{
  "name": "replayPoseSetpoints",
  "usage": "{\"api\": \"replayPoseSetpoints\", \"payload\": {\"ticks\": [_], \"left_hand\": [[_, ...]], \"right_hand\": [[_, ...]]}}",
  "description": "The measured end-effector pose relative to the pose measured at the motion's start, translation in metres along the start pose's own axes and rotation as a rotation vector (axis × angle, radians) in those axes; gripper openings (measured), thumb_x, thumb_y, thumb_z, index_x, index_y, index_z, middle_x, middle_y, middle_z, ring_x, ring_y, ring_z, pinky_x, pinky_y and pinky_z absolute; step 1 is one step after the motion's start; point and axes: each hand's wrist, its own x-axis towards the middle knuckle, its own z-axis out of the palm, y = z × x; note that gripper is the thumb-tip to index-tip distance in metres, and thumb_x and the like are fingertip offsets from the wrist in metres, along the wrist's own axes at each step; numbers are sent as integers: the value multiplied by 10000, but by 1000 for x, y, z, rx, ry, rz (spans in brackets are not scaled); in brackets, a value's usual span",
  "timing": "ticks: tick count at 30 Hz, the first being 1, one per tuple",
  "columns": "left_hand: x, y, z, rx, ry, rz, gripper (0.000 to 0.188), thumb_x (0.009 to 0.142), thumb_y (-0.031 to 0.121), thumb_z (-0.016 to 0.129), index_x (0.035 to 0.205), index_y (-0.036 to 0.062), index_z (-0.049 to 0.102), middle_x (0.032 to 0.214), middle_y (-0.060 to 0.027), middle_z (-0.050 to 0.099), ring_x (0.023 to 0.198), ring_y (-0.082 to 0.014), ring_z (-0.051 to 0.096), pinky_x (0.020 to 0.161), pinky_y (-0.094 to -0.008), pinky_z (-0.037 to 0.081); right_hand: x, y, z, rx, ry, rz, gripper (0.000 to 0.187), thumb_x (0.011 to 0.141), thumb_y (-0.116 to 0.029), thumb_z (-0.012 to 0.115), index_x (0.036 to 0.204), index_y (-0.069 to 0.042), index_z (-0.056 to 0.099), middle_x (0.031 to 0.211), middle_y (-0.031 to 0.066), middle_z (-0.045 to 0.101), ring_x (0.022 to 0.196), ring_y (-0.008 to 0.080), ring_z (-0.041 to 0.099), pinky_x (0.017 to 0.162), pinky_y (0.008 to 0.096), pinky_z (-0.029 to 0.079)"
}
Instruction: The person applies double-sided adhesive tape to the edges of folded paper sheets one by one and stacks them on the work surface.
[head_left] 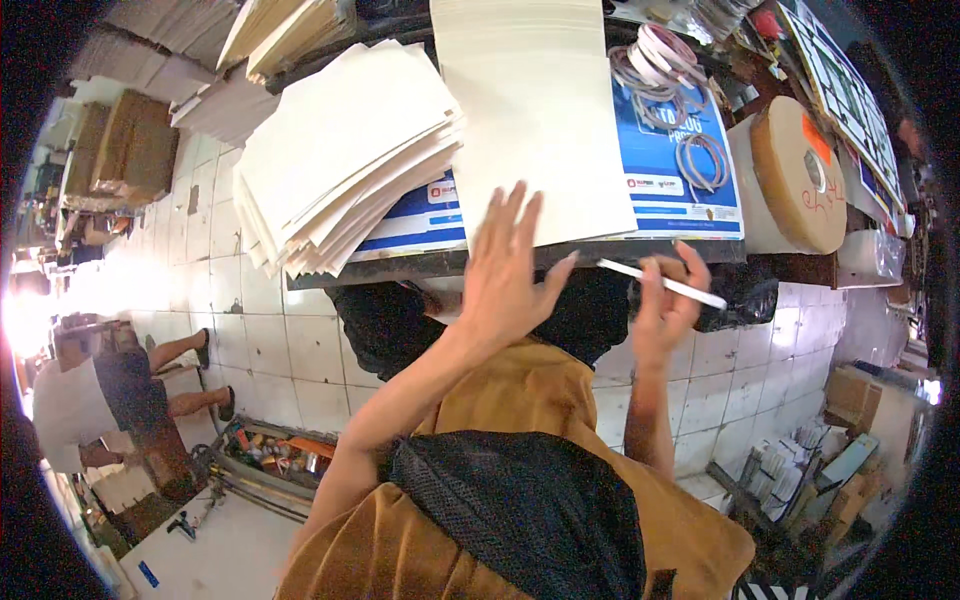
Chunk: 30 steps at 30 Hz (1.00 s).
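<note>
Evidently, we had our left hand [503,280] spread over the near end of the cream paper [545,130], its fingers reaching onto the sheets and its thumb angled out toward the right; that grip was released and held nothing. Our right hand [665,308] was raised by the near edge of the tabletop [400,269], its grip clenched on a slim white stick [692,291], which we pinched between thumb and fingers with one end pointing left, just off the paper's near edge. The paper lay lengthwise before us, partly over blue printed sheets [680,212]. To its left we had a fanned pile of loose sheets [345,140]; to its right, pale rings [660,60] rested on the blue print. Farther right was a big tan roll [785,180] bearing an orange patch.
</note>
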Motion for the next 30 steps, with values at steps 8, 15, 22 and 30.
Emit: {"api": "replayPoseSetpoints", "payload": {"ticks": [8,15,22,30], "left_hand": [[-65,-53,-24,197,122,-61,804,852,233,793,1503,-8,387,1474,-134,522,1417,-351,435,1203,-535,249],[-69,-68,-11,159,212,-35,804,795,203,822,1478,46,429,1465,-72,544,1409,-322,454,1167,-513,293],[-69,-74,-7,175,234,-8,726,782,208,827,1410,81,486,1473,-61,553,1410,-321,454,1162,-502,296],[-64,-64,-8,300,198,23,418,796,236,817,1165,109,669,1450,-88,589,1398,-349,472,1139,-496,313]], "right_hand": [[-3,-13,109,-36,-502,-211,452,931,-43,675,1361,-17,539,904,64,674,824,235,653,901,407,460],[-3,-4,116,-394,-494,-383,462,923,-10,654,1370,-33,541,834,35,649,776,236,650,892,414,445],[2,-8,111,-363,-520,-394,455,925,-17,648,1368,-34,544,849,51,645,776,245,657,905,425,450],[9,-17,81,-42,-460,94,412,964,-141,691,1346,-28,585,1059,110,736,907,152,680,733,274,550]]}}
